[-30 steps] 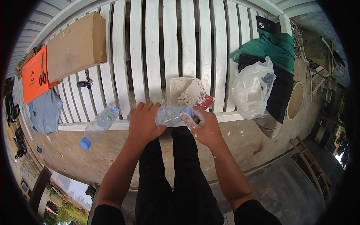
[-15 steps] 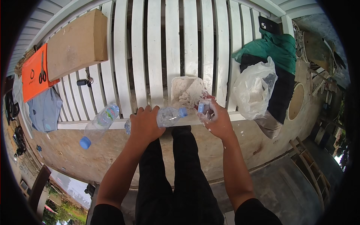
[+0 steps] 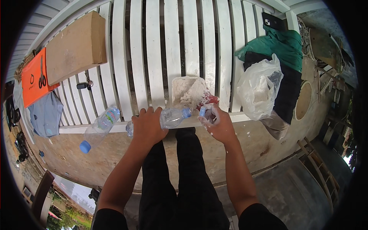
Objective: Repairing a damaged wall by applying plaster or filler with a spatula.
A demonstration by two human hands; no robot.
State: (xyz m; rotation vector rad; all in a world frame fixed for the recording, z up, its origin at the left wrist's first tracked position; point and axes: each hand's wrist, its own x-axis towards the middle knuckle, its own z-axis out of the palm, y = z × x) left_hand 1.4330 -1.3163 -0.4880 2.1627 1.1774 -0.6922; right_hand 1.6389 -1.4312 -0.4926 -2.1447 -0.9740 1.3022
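Note:
My left hand (image 3: 147, 125) is wrapped round a clear plastic bottle (image 3: 171, 118) lying on its side along the bench's front edge. Its blue-ringed neck points right, toward my other hand. Powder whitens the fingers of my right hand (image 3: 219, 123), which pinch a small blue bottle cap (image 3: 202, 111) a short way from the neck. Just beyond both hands sits a shallow tub (image 3: 177, 85) holding white powdery paste. Something red (image 3: 207, 99), smeared with white, rests at the tub's right corner, partly hidden.
A second clear bottle with a blue cap (image 3: 85, 146) leans over the bench edge at left. Keys (image 3: 85, 85), a cardboard box (image 3: 78, 46), scissors (image 3: 41, 76) on an orange bag (image 3: 31, 82) lie farther left. At right are a plastic bag of powder (image 3: 258, 90), cloths (image 3: 281, 44) and a phone (image 3: 273, 22).
My right hand, holding the blue cap, has shifted slightly left toward the bottle's neck, and more of the red thing shows. The left hand keeps its hold on the bottle.

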